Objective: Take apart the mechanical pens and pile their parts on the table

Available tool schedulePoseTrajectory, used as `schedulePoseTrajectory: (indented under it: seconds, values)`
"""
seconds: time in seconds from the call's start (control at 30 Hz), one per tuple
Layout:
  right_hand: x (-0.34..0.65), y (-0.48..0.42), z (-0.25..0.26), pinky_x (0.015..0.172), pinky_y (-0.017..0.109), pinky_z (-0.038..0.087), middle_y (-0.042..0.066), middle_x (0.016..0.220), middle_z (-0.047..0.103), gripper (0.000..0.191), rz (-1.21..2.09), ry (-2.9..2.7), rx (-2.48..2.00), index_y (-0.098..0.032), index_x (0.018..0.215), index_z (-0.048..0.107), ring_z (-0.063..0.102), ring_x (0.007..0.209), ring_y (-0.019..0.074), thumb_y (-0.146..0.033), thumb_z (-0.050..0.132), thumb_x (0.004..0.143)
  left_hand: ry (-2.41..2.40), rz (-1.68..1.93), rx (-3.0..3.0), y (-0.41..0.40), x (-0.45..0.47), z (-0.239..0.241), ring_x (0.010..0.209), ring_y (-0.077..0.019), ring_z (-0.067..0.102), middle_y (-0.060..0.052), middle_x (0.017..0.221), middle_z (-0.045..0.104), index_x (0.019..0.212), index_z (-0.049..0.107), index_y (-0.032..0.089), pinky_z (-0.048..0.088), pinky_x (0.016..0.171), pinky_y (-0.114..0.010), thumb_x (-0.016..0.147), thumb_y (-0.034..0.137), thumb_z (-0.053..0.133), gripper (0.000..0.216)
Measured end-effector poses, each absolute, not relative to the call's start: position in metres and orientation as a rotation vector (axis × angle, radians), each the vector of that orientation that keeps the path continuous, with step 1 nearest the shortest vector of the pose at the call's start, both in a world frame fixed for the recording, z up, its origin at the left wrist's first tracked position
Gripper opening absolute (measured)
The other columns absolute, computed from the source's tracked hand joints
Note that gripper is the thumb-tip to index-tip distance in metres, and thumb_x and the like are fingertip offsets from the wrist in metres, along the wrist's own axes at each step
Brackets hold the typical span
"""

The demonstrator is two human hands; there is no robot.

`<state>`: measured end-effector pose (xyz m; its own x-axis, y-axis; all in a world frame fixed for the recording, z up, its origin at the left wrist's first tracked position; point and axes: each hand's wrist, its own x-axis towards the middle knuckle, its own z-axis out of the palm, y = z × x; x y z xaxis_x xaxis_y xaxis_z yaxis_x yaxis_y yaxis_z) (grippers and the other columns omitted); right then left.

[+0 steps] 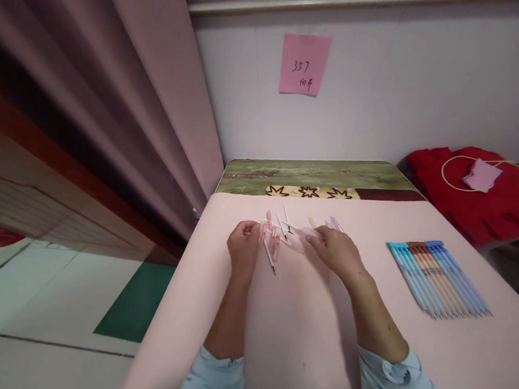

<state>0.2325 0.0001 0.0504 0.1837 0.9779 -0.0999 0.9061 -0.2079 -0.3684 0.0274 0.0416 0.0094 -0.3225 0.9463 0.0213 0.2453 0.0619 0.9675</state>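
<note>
My left hand [243,245] is closed in a pinch at the left side of a loose pile of pen parts; what its fingers hold is hidden. Pink translucent pen pieces [274,246] lie just right of its fingertips. Among them are thin white refills [270,258] with dark tips, pointing in different directions. My right hand [338,251] is closed, its thumb and fingers on a clear pen barrel [302,229] that reaches left over the pile. Several pale pen parts [336,224] lie just behind the right hand's knuckles.
Pens in light blue, tan and darker blue [438,279] lie side by side on the right of the pink-covered table [293,351]. A green patterned strip [323,172] borders the wall. A red cloth [508,203] with a cable is at far right, a curtain [161,81] at left.
</note>
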Motion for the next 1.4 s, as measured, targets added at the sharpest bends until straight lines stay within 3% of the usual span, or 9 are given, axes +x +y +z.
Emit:
schedulePoseTrajectory:
  seconds: [0.33, 0.67, 0.83, 1.03, 1.27, 1.4]
  values:
    - [0.246, -0.015, 0.080, 0.061, 0.027, 0.034, 0.005, 0.082, 0.072, 0.033, 0.380, -1.608, -2.170, -0.025, 0.102, 0.070, 0.064, 0.078, 0.0222, -0.049, 0.052, 0.089, 1.720, 1.261, 1.286, 0.042, 0.027, 0.006, 0.063, -0.0134, 0.060, -0.001, 0.074, 0.068, 0.081, 0.068, 0.019, 0.048, 0.062, -0.025, 0.074, 0.037, 0.062, 0.020]
    - [0.208, 0.004, 0.026, 0.073, 0.028, 0.040, 0.007, 0.113, 0.068, 0.037, 0.292, -1.708, -2.097, -0.023, 0.116, 0.065, 0.064, 0.092, 0.0201, -0.044, 0.061, 0.086, 1.833, 1.178, 1.551, 0.044, 0.024, -0.001, 0.068, -0.0147, 0.060, -0.003, 0.085, 0.068, 0.085, 0.069, 0.021, 0.049, 0.071, -0.028, 0.077, 0.033, 0.060, 0.017]
    - [0.203, 0.001, 0.034, 0.063, 0.026, 0.036, 0.001, 0.089, 0.071, 0.014, 0.376, -1.840, -2.132, -0.025, 0.079, 0.071, 0.063, 0.080, 0.0178, -0.039, 0.065, 0.081, 1.767, 1.049, 1.963, 0.042, 0.027, 0.000, 0.101, -0.0224, 0.058, -0.007, 0.106, 0.065, 0.093, 0.073, 0.024, 0.045, 0.092, -0.035, 0.080, 0.023, 0.059, 0.020]
    - [0.191, 0.000, 0.031, 0.063, 0.026, 0.038, 0.004, 0.088, 0.073, 0.015, 0.299, -1.927, -2.227, -0.026, 0.089, 0.073, 0.066, 0.082, 0.0208, -0.027, 0.061, 0.081, 1.647, 0.812, 2.223, 0.037, 0.032, -0.003, 0.122, -0.0264, 0.047, -0.004, 0.130, 0.059, 0.100, 0.074, 0.032, 0.034, 0.103, -0.043, 0.085, 0.028, 0.058, 0.022]
    - [0.187, -0.003, 0.038, 0.069, 0.032, 0.044, 0.014, 0.090, 0.073, 0.024, 0.272, -2.002, -2.339, -0.019, 0.093, 0.074, 0.069, 0.085, 0.0263, -0.026, 0.053, 0.084, 1.621, 0.755, 2.271, 0.036, 0.032, -0.005, 0.122, -0.0262, 0.046, -0.004, 0.131, 0.060, 0.105, 0.071, 0.031, 0.030, 0.102, -0.045, 0.088, 0.028, 0.054, 0.024]
    - [0.197, -0.005, 0.051, 0.069, 0.032, 0.043, 0.014, 0.089, 0.073, 0.024, 0.333, -2.014, -2.400, -0.018, 0.091, 0.073, 0.068, 0.087, 0.0270, -0.028, 0.054, 0.082, 1.617, 0.739, 2.270, 0.036, 0.032, -0.006, 0.122, -0.0254, 0.047, -0.002, 0.129, 0.062, 0.106, 0.069, 0.030, 0.030, 0.102, -0.045, 0.087, 0.025, 0.055, 0.025]
